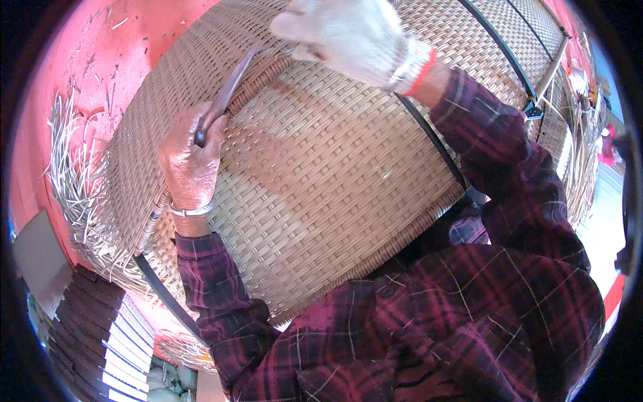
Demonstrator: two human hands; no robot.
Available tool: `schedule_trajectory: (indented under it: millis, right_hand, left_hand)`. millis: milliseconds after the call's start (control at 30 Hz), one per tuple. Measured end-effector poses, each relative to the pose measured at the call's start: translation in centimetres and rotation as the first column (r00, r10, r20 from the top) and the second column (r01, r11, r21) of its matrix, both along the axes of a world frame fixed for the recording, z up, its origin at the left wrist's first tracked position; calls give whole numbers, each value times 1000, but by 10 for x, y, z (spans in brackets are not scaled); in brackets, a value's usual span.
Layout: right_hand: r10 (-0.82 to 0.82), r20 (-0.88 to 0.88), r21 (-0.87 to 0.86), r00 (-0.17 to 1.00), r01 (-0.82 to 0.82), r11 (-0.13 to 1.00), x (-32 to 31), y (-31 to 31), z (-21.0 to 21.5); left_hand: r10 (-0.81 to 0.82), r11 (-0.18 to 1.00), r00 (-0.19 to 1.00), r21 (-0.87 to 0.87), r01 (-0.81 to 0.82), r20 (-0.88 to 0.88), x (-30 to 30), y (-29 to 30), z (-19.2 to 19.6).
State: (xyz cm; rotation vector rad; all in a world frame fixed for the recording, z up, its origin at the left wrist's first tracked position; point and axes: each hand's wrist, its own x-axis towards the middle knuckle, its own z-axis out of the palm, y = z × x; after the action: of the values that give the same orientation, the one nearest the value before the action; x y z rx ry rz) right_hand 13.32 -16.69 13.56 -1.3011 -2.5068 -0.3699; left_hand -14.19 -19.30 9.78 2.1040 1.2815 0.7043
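Observation:
A large tan wicker piece (335, 174), woven from flat strands, fills the space before me. A ridge wrapped in strands (258, 86) runs along it, between two woven faces. My left hand (189, 157), bare with a pale bangle at the wrist, is closed around a knife (232, 84) and rests at this ridge. The blade slants up and to the right. Over the upper part of the weave is my right hand (358, 40), in a white knit glove with a red cuff. Its fingers look curled and slightly blurred; whatever they may hold is hidden.
Dark metal frame bars (432, 137) cross the wicker at right, and another bar (167, 298) shows at lower left. Loose strands (70, 161) lie heaped on the red floor (144, 40) at left. More strands (583, 147) hang at far right. A dark slatted piece (84, 321) lies lower left.

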Motion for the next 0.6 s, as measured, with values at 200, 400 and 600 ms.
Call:
schedule_trajectory:
  millis: [200, 400, 600]
  right_hand:
    - [217, -131, -84, 967, -229, 970, -6, 21, -28]
    - [146, -455, -375, 879, -338, 863, -82, -6, -20]
    - [64, -564, -564, 823, -440, 699, -77, 10, -27]
  left_hand:
    - [38, 999, 999, 16, -38, -5, -4, -1, 2]
    - [-44, 992, 999, 116, 46, -19, -17, 0, -2]
    - [126, 978, 991, -164, -133, -50, -34, -7, 8]
